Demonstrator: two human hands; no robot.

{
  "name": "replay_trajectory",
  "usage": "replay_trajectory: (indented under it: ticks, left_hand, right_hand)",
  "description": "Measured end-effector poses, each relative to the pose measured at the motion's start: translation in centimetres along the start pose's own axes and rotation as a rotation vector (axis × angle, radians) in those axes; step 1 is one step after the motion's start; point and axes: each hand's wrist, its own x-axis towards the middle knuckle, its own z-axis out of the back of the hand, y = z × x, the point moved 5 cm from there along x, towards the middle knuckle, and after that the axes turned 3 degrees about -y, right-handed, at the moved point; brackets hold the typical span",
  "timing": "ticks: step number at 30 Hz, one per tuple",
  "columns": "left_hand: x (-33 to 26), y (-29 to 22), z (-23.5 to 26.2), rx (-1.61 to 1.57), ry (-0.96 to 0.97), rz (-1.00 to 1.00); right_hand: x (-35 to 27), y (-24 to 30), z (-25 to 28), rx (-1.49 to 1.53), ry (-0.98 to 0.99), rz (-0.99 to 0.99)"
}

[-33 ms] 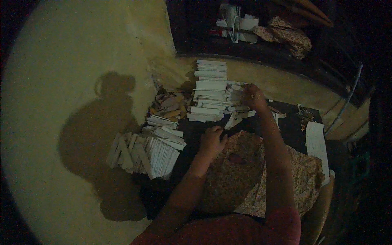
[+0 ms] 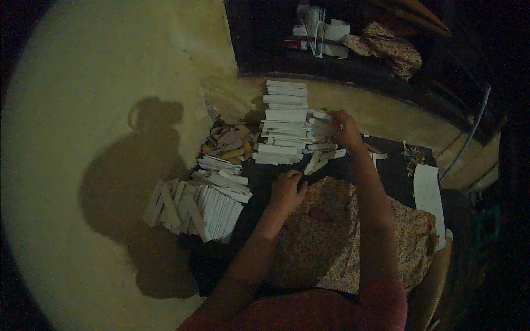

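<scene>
Thin, flat white strips — far centre of the dark surface, mostly stacked; several loose pale strips, right, seemingly left unstacked. Right hand: at these, fingers bent, grip untellable. Left hand: nearer — thumb apart, apparently empty.

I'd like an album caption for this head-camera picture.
In dim light, the right hand is at loose white strips beside a white stack, the left hand near a speckled cloth.

matt papery strips, wrinkled cloth, matt wall
</scene>
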Motion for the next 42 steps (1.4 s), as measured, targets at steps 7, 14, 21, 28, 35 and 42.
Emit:
replay_trajectory:
  ticks: [7,14,21,28,35,42]
  left_hand:
    - [0.2,-0.2,0.3,0.02,-0.012,-0.003]
    - [0.3,0.0,0.6,-0.193,-0.092,-0.016]
    - [1.0,0.0,1.5,-0.414,-0.135,0.068]
    - [0.8,-0.6,1.0,-0.487,-0.071,0.101]
    - [0.5,-0.1,-0.6,-0.435,-0.046,-0.054]
    - [0.6,-1.6,-0.3,-0.361,0.047,-0.043]
  right_hand:
    - [2.8,-0.5,-1.3,0.492,0.043,-0.133]
    - [3.1,-0.3,-2.4,-0.488,-0.04,0.009]
    - [0.1,-1.4,-0.4,-0.321,-0.28,0.051]
    - [-6.3,0.2,-2.1,0.115,0.242,-0.092]
    - [-8.9,-1.2,-3.4,0.604,0.397,-0.327]
    - [-8.6,-2.6,-2.9,0.45,0.18,-0.152]
